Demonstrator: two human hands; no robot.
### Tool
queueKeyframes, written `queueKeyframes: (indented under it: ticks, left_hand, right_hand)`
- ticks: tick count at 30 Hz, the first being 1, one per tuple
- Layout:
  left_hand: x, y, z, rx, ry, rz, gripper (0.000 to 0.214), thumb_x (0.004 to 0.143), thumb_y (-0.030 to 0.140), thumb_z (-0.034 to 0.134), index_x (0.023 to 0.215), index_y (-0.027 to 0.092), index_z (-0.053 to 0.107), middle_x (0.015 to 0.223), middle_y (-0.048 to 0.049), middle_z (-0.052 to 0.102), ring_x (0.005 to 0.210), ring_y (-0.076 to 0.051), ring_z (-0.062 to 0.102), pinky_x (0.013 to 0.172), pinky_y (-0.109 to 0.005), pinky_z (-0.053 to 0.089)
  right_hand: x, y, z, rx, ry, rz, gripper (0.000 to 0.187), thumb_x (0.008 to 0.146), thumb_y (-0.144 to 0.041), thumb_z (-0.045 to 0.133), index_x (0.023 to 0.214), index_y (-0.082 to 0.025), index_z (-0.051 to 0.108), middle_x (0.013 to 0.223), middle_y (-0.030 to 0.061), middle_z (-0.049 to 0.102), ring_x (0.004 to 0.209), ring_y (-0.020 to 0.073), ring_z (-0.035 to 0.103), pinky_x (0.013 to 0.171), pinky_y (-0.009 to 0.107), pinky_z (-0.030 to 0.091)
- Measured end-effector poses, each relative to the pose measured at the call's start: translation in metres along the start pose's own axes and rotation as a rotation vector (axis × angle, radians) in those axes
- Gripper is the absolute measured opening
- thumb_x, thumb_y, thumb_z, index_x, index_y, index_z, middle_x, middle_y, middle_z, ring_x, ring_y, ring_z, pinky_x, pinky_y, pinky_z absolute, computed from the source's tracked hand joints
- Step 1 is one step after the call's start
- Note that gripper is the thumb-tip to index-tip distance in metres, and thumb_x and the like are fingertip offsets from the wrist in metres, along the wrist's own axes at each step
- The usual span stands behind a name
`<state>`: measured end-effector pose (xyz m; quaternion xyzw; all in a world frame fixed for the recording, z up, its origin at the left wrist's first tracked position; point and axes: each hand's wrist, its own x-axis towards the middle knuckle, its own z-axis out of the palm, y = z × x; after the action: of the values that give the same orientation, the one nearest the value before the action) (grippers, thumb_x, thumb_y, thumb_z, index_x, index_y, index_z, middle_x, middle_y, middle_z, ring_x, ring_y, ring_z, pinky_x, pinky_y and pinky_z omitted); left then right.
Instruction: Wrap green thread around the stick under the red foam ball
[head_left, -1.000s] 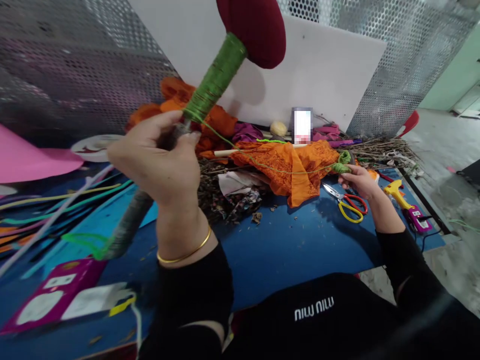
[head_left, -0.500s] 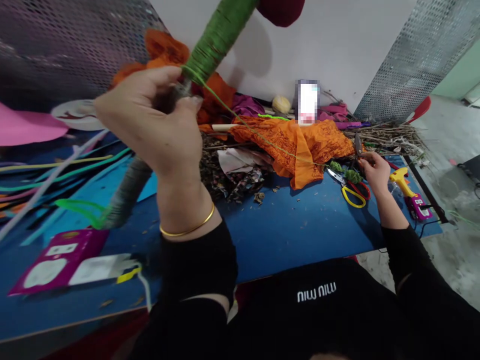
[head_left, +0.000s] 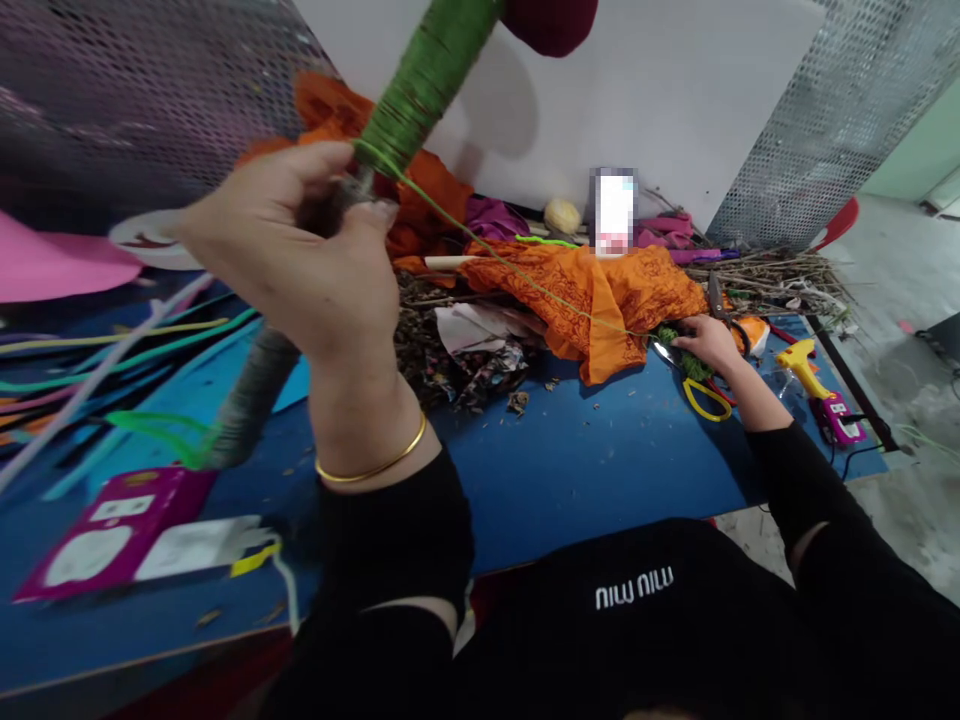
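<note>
My left hand (head_left: 300, 240), closed, grips a tilted stick just under its green yarn wrapping (head_left: 431, 85). The stick's bare grey shaft (head_left: 259, 390) comes out below the hand, and a dark red rounded piece (head_left: 551, 22) shows beside its top. From the wrapping, a thin green yarn strand (head_left: 480, 240) slants down across the cloth to the right. My right hand (head_left: 711, 343) has its fingers closed over the small bunch of green yarn (head_left: 697, 369) on the table. Scissors with a yellow handle loop (head_left: 707, 414) lie under that bunch; dark-bladed scissors (head_left: 715, 292) are just behind the hand.
Orange patterned cloth (head_left: 585, 290) covers dry twigs at the table's back. A yellow glue gun (head_left: 799, 363) and purple power strip (head_left: 840, 417) are at right. Another purple strip (head_left: 112, 530) and coloured stems (head_left: 127, 345) lie left. A phone (head_left: 613, 212) stands at the back.
My right hand has moved left from the dark scissors onto the green yarn bunch. The left hand still holds the stick, almost unmoved.
</note>
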<state>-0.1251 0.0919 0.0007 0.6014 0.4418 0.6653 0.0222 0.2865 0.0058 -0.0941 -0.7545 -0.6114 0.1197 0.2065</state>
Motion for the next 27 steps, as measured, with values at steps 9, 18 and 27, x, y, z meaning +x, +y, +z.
queueKeyframes:
  ticks: [9, 18, 27]
  left_hand:
    - [-0.002, 0.021, -0.003, 0.018, -0.01, -0.084, 0.053, 0.066, -0.007, 0.062, 0.114, 0.008, 0.078, 0.099, -0.0011, 0.077, 0.094, -0.022, 0.075, 0.094, -0.046, 0.06]
    - [-0.004, 0.033, -0.004, 0.044, 0.041, -0.049, 0.047, 0.066, -0.01, 0.063, 0.106, 0.009, 0.078, 0.096, -0.0011, 0.073, 0.086, -0.021, 0.073, 0.09, -0.044, 0.06]
    - [-0.002, 0.032, -0.001, 0.092, -0.022, -0.012, 0.053, 0.065, -0.014, 0.059, 0.107, 0.011, 0.078, 0.09, 0.0023, 0.068, 0.088, -0.02, 0.074, 0.093, -0.046, 0.06]
  right_hand:
    - [-0.013, -0.008, -0.024, 0.519, 0.027, 0.074, 0.016, 0.077, -0.037, 0.053, 0.079, -0.022, 0.057, 0.075, 0.0039, 0.065, 0.073, 0.0183, 0.058, 0.072, 0.033, 0.049]
    - [-0.042, -0.029, -0.042, 0.753, -0.402, 0.114, 0.05, 0.069, -0.066, 0.07, 0.086, -0.019, 0.066, 0.053, -0.0039, 0.051, 0.042, 0.0064, 0.028, 0.044, 0.025, 0.026]
    - [-0.045, -0.029, -0.007, 0.35, -0.203, 0.035, 0.023, 0.081, -0.041, 0.07, 0.073, -0.02, 0.075, 0.061, 0.0005, 0.067, 0.053, 0.0124, 0.053, 0.056, 0.027, 0.037]
